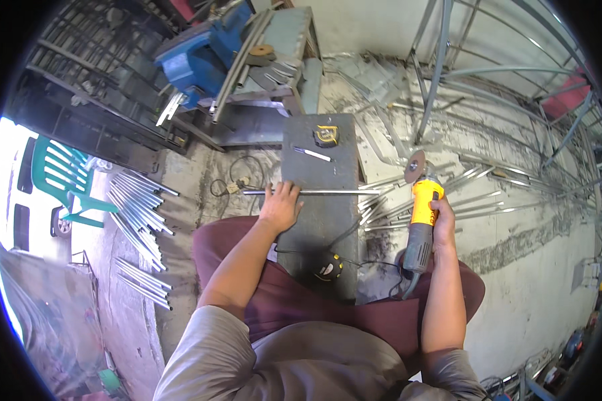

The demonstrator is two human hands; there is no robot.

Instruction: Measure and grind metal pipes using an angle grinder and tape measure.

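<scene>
A thin metal tube (341, 192) lies crosswise over the narrow dark bench (324, 224) between my knees, both ends sticking out past its sides. My left hand (280, 207) rests over the tube near its left end, fingers bent around it. To the right of the bench, my right hand (443, 227) grips a yellow and grey angle grinder (421, 210). Its cutting disc (415, 167) points away from me, apart from the tube and above its right end. A marker pen (312, 154) and a yellow-black tape measure (326, 136) lie on the far part of the bench.
Another tape measure (328, 268) sits at the bench's near end, beside the black cord. Several cut tubes (140, 217) lie on the left floor near a green chair (63, 170). Longer tubes (461, 200) spread out at right. A blue vise (201, 57) stands at the far left.
</scene>
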